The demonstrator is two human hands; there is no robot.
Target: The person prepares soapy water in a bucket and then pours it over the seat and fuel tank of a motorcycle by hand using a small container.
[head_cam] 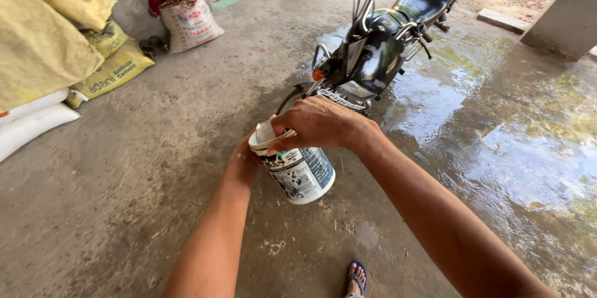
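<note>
Wet concrete floor (124, 198); right hand (320, 124) hides bucket (301, 173) mouth.

Tub (301, 173): rim and top hidden under right hand (320, 124). Left hand (241, 164): fingers hidden behind tub. Motorcycle (379, 43): front wheel mostly hidden. Foot in blue sandal (356, 278): cut by bottom edge.

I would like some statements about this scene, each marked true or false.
1. The right hand lies on the top of the white tub. True.
2. The left hand is far from the tub. False: it is against the tub's side.
3. A black motorcycle stands beyond the hands. True.
4. The floor around the motorcycle is dry. False: it is wet and reflective there.
5. Yellow sacks lie on the right. False: they lie on the left, by the wall.
</note>
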